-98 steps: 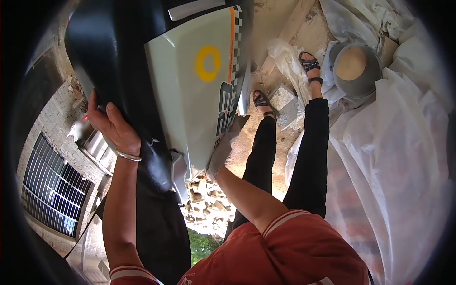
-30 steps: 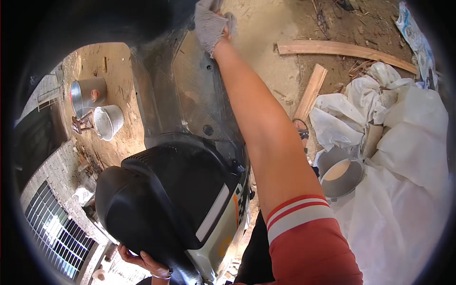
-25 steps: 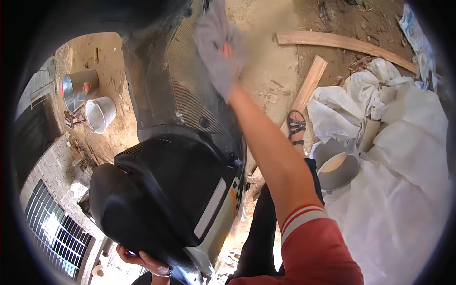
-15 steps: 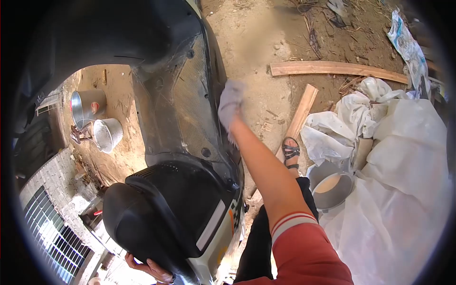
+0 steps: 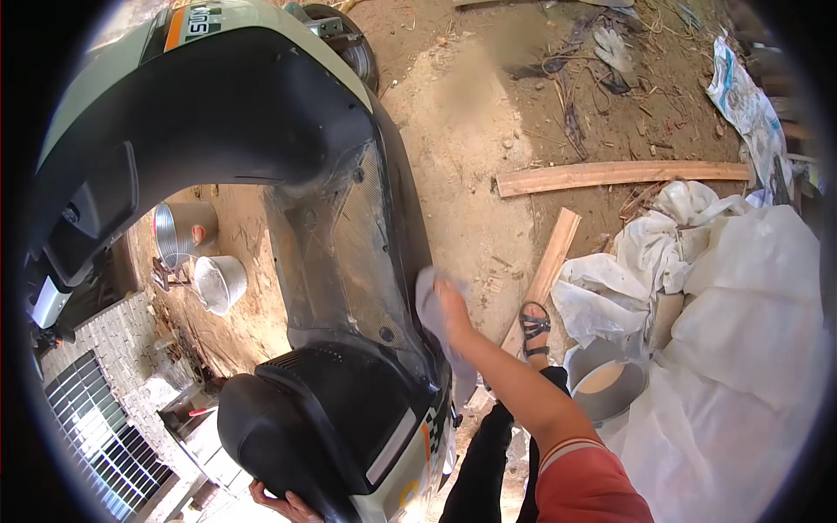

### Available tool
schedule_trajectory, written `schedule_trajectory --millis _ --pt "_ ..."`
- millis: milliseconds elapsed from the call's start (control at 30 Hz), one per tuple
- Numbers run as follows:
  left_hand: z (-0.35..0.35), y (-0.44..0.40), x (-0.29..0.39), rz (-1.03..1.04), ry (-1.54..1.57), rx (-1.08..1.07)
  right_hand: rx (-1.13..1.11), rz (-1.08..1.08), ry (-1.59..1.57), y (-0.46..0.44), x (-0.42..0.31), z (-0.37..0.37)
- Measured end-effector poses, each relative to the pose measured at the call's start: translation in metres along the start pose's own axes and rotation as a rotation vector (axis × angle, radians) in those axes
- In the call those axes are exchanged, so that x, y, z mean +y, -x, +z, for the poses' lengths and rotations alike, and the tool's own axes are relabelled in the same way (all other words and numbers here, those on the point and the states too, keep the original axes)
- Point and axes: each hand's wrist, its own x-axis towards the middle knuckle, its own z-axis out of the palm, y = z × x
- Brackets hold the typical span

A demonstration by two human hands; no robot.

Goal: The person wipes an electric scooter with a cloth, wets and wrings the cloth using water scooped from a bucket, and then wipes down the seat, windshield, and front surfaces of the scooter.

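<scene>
A scooter with a black seat [image 5: 261,427], a dusty footboard [image 5: 336,253] and black side trim [image 5: 403,209] fills the left and middle of the head view. My right hand [image 5: 452,309] is closed on a grey cloth [image 5: 429,301], held against the lower side of the scooter beside the footboard. Part of the cloth hangs below the wrist. At the bottom, my left hand [image 5: 286,504] grips the edge of the scooter seat, its fingers partly hidden by it.
Wooden planks [image 5: 619,177] lie on the dirt to the right, near my sandalled foot [image 5: 535,329]. White plastic sheeting [image 5: 741,322] and a grey bucket [image 5: 606,388] are at the right. Beyond the scooter stand a white bucket [image 5: 220,284] and a metal tub [image 5: 187,231].
My right hand has slid the cloth along the scooter's side, from the middle of the footboard back toward the seat. My left hand stays at the seat. The view has tilted toward the scooter's front.
</scene>
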Motion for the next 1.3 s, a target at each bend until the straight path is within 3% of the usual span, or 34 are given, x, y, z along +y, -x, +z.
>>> schedule_trajectory --millis 33,67,100,167,267,300,333,367,467,567,600,667,733,767,867,967,1033,1067,1100,1133,1200,1233,1267,1300 --pt "-0.002 -0.003 0.003 -0.002 0.002 0.003 0.013 0.000 -0.321 -0.018 -0.050 0.011" --pt "-0.005 -0.007 0.006 0.043 -0.034 0.027 0.109 -0.287 -0.129 -0.021 -0.115 0.019" --pt "-0.005 -0.008 0.008 0.084 -0.069 0.052 -0.005 -0.222 -0.598 -0.085 -0.124 0.051" --pt "0.003 -0.008 0.014 0.010 0.047 0.098 0.185 -0.662 0.346 -0.137 -0.188 0.065" --pt "0.004 -0.007 0.017 -0.088 0.029 0.091 0.252 -0.871 0.840 -0.204 -0.258 0.071" --pt "0.021 0.001 0.010 -0.098 0.255 0.149 0.253 -0.923 0.933 -0.216 -0.269 0.072" --pt "0.024 0.006 -0.001 -0.063 0.141 0.171 0.250 -0.961 1.000 -0.221 -0.273 0.070" --pt "0.018 0.007 -0.011 -0.017 0.018 0.180 0.407 -1.198 1.113 -0.230 -0.263 0.068" --pt "0.006 0.006 -0.008 -0.027 -0.015 0.041 0.268 -1.218 1.115 -0.254 -0.174 0.073" --pt "0.006 0.001 -0.004 -0.007 0.003 0.009 0.274 -1.328 1.126 -0.244 -0.141 0.038" --pt "0.006 0.000 -0.004 -0.019 0.015 0.009 0.235 -0.738 1.008 -0.145 -0.142 0.044" --pt "0.008 -0.002 0.000 -0.011 0.009 0.004 0.312 -0.600 0.487 -0.142 -0.005 0.057" --pt "0.010 -0.004 -0.001 0.036 0.036 0.000 0.152 -0.233 0.469 -0.031 0.031 0.031" --pt "0.009 -0.003 -0.003 0.071 0.055 0.009 0.315 -0.570 0.947 -0.051 0.176 0.044" --pt "0.011 0.003 -0.021 0.054 0.076 0.040 0.191 -0.059 0.582 0.077 0.236 0.016" --pt "0.010 0.003 -0.025 0.095 0.078 0.067 0.156 0.361 0.488 0.169 0.318 -0.011" --pt "0.007 0.003 -0.022 0.002 0.099 0.033 0.129 0.589 0.476 0.218 0.361 -0.026" --pt "0.003 0.004 -0.036 0.138 0.091 -0.018 0.092 0.657 0.504 0.232 0.373 -0.033" --pt "0.006 0.000 -0.012 -0.011 0.219 0.001 0.006 0.679 0.581 0.238 0.351 -0.039" --pt "0.002 -0.002 -0.010 0.010 0.158 0.001 -0.242 0.535 0.846 0.225 0.327 -0.049" --pt "0.004 -0.003 -0.010 0.026 0.133 0.018 -0.592 0.039 1.413 0.193 0.213 -0.066" --pt "0.005 -0.004 -0.013 0.046 0.132 0.026 -0.690 -0.128 1.516 0.163 0.145 -0.065" --pt "0.004 -0.001 -0.015 0.062 0.125 0.029 -0.411 -0.385 1.448 0.134 0.107 -0.063" --pt "0.003 0.001 -0.015 0.053 0.137 0.032 -0.290 -0.430 1.397 0.104 0.046 -0.054"
